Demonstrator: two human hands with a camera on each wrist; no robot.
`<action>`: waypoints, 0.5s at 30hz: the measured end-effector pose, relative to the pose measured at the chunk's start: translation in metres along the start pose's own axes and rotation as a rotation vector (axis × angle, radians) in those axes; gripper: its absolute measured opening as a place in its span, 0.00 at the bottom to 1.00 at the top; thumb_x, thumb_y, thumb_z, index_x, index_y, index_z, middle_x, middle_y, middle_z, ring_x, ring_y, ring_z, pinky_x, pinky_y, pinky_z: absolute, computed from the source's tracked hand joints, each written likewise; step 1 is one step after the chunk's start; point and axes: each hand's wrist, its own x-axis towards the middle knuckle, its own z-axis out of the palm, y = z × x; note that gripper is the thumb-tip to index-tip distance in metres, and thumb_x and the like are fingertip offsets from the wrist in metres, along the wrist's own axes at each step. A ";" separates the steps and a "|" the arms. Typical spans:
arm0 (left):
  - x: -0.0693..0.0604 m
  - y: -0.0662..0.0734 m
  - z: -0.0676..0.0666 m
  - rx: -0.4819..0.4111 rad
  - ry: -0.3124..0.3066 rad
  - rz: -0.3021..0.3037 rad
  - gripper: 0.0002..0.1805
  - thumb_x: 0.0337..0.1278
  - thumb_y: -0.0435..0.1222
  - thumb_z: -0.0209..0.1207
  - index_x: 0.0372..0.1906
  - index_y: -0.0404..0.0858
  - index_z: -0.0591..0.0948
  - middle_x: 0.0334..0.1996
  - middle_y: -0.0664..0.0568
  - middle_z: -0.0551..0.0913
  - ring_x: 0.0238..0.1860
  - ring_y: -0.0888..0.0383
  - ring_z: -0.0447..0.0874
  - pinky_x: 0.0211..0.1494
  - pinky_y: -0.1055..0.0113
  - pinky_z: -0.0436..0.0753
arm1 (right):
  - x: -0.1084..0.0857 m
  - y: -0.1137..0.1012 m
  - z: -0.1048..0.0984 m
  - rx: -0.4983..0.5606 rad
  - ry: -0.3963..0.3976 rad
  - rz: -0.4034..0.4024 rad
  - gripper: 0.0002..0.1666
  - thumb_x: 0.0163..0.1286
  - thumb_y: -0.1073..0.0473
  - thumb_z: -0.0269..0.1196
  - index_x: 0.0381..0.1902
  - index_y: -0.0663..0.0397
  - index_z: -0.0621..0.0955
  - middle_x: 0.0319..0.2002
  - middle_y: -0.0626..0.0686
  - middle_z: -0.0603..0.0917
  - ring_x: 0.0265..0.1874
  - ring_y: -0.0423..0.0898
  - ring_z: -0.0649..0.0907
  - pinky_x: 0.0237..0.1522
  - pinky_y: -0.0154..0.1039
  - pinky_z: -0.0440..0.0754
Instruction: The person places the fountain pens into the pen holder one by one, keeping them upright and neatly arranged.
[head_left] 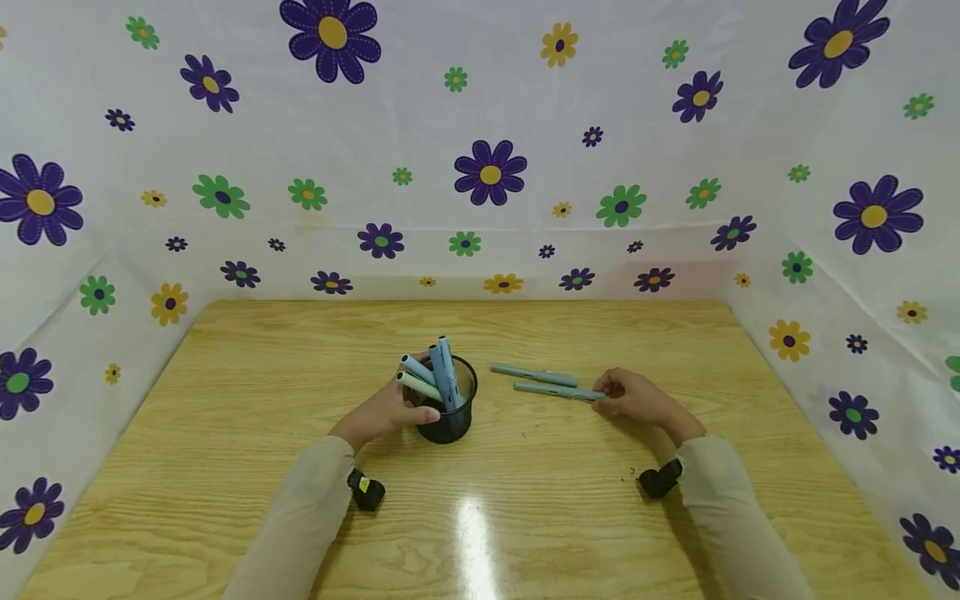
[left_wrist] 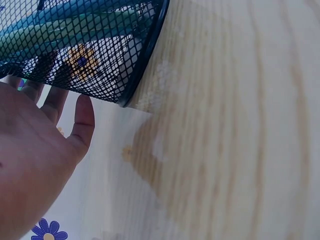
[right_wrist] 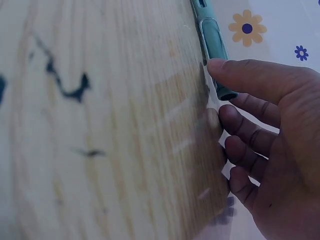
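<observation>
A black mesh pen cup (head_left: 446, 429) stands upright on the table, holding several pens (head_left: 442, 379) in blue and pale green. My left hand (head_left: 386, 414) grips its left side, thumb at the front and fingers reaching behind; the left wrist view shows the mesh wall (left_wrist: 100, 65) beside the fingers. To the right of the cup lie two teal pens, roughly parallel. At the right end of the nearer pen (head_left: 551, 389), my right hand (head_left: 636, 398) pinches the cap (right_wrist: 215, 42) between thumb and index finger. The farther pen (head_left: 528, 374) lies untouched just behind it.
The wooden table (head_left: 300, 500) runs back to a white flowered cloth (head_left: 420, 108) that rises behind and along both sides. Small dark marks (right_wrist: 70, 90) show on the tabletop near my right wrist. Each wrist wears a black camera (head_left: 366, 490).
</observation>
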 end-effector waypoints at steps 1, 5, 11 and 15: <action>0.000 0.000 0.000 -0.001 0.001 0.000 0.53 0.55 0.40 0.65 0.77 0.46 0.43 0.72 0.38 0.56 0.73 0.40 0.52 0.74 0.40 0.49 | -0.001 0.000 -0.001 -0.003 0.001 0.007 0.15 0.66 0.59 0.64 0.44 0.63 0.76 0.37 0.54 0.77 0.34 0.45 0.72 0.35 0.35 0.72; 0.000 -0.001 0.000 0.000 0.003 0.000 0.53 0.54 0.41 0.66 0.77 0.46 0.43 0.73 0.39 0.55 0.73 0.40 0.51 0.73 0.40 0.49 | -0.003 0.001 -0.003 -0.021 0.010 0.022 0.15 0.66 0.56 0.64 0.44 0.61 0.77 0.37 0.54 0.79 0.35 0.45 0.74 0.37 0.37 0.73; 0.001 -0.002 -0.001 -0.001 -0.003 -0.008 0.54 0.54 0.42 0.66 0.77 0.46 0.43 0.73 0.39 0.54 0.73 0.40 0.51 0.74 0.40 0.48 | -0.009 0.003 -0.008 -0.063 0.054 0.045 0.14 0.67 0.55 0.63 0.43 0.59 0.77 0.39 0.55 0.81 0.39 0.44 0.77 0.41 0.39 0.75; 0.000 -0.002 -0.002 0.003 -0.003 -0.010 0.53 0.55 0.41 0.65 0.77 0.47 0.42 0.72 0.39 0.55 0.73 0.40 0.51 0.74 0.40 0.49 | -0.015 -0.002 -0.012 -0.048 0.076 0.031 0.13 0.67 0.56 0.62 0.44 0.59 0.77 0.36 0.53 0.79 0.34 0.44 0.75 0.36 0.38 0.74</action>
